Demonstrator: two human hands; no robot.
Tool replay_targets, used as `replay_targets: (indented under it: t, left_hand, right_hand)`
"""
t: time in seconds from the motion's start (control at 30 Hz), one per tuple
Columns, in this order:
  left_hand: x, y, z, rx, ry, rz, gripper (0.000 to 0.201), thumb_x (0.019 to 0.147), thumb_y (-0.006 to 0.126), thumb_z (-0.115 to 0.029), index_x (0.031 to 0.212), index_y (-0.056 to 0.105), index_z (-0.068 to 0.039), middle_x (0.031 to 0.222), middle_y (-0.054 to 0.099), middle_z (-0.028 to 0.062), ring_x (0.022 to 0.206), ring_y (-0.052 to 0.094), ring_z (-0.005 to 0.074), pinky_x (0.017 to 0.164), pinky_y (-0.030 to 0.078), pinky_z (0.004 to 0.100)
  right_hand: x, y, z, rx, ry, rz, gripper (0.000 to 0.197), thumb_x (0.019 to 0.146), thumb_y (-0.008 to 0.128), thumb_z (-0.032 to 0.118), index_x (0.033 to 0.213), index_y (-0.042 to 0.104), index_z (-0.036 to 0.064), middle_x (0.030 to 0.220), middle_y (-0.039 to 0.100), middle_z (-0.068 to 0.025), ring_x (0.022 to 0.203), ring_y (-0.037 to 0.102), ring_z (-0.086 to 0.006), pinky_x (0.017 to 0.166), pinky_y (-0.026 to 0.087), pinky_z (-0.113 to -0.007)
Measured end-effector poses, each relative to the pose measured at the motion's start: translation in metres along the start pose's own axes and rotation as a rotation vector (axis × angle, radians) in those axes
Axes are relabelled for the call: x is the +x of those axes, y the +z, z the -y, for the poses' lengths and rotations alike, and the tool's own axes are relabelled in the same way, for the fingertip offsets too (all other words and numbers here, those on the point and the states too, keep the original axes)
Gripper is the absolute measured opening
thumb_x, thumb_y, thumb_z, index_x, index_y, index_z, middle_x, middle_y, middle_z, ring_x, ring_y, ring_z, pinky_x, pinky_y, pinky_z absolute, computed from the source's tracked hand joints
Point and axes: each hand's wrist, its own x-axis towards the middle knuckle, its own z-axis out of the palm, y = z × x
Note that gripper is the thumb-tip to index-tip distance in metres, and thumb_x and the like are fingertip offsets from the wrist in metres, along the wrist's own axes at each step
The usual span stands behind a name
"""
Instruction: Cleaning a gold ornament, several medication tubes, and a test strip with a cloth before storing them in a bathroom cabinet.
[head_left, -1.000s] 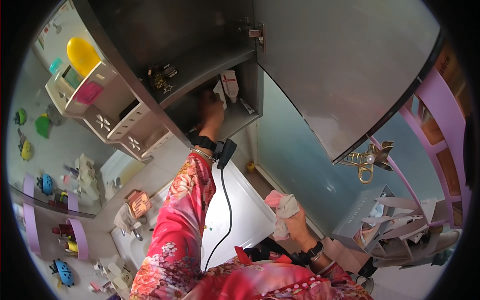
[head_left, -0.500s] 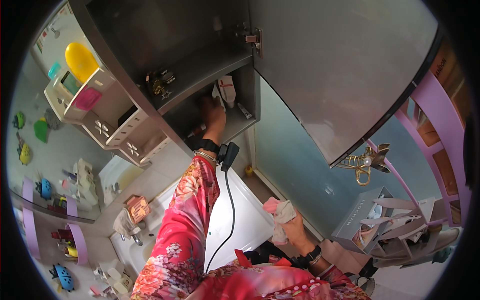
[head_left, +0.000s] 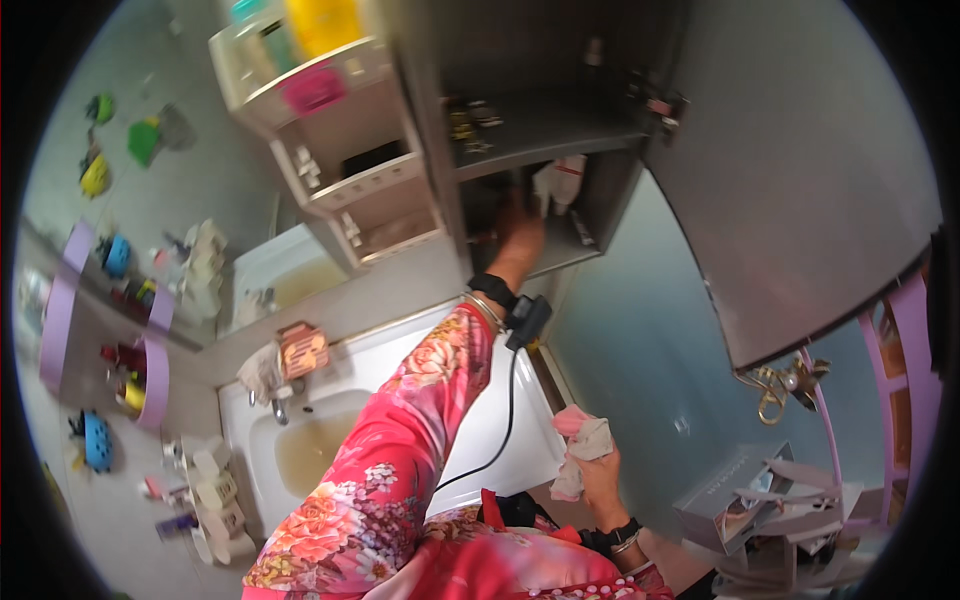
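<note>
My left hand (head_left: 520,238) reaches into the lower compartment of the dark grey cabinet (head_left: 545,150); its fingers are blurred in shadow. Beside the fingertips stands a white tube-like container (head_left: 564,183) with a red mark, and a small thin tube (head_left: 582,229) lies to its right. My right hand (head_left: 601,478) is closed around a crumpled pink and white cloth (head_left: 583,448), held low beside the white counter. A black strap with a corded device (head_left: 527,320) sits on my left wrist.
The cabinet door (head_left: 800,190) hangs wide open on the right. A white basin (head_left: 310,450) with cloudy water lies left of my arm, its tap (head_left: 282,400) draped with a cloth. A cream shelf rack (head_left: 350,165) is on the wall; a grey box (head_left: 735,490) stands lower right.
The view has swung left, so the cabinet and both hands sit farther right and more of the basin shows. My left hand stays in the cabinet; the right still holds the cloth.
</note>
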Motion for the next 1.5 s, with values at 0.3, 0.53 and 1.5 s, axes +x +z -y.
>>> replay_targets:
  t: [0.3,0.53,1.5]
  left_hand:
    - [-0.131,-0.141,0.005,-0.736,0.122,0.315,0.020,0.085,0.056,-0.012,0.101,0.058,0.000,0.097,0.060,0.0095,0.088,0.058,0.0160,0.077,0.046,0.0280]
    - [-0.187,-0.203,0.066,-0.567,0.126,0.328,0.016,0.085,0.056,-0.009,0.098,0.060,0.000,0.097,0.060,0.0106,0.086,0.059,0.0177,0.075,0.048,0.0288]
    - [-0.068,-0.285,0.037,0.135,0.407,0.090,0.030,0.075,0.064,-0.006,0.101,0.056,0.007,0.105,0.054,0.0214,0.096,0.055,0.0345,0.079,0.046,0.0370]
  right_hand:
    - [-0.003,0.050,0.007,-0.100,0.045,0.132,0.039,0.070,0.064,-0.008,0.105,0.051,0.0019,0.092,0.057,-0.0053,0.078,0.057,-0.0141,0.068,0.050,-0.027]
    - [-0.003,0.062,0.002,-0.117,0.058,0.248,0.044,0.069,0.063,-0.009,0.110,0.051,0.0013,0.093,0.057,-0.0045,0.082,0.056,-0.0133,0.072,0.048,-0.026]
    - [0.019,0.089,-0.015,-0.171,0.018,0.385,0.044,0.071,0.065,-0.005,0.112,0.050,0.0025,0.097,0.056,-0.0032,0.087,0.055,-0.0124,0.076,0.046,-0.026]
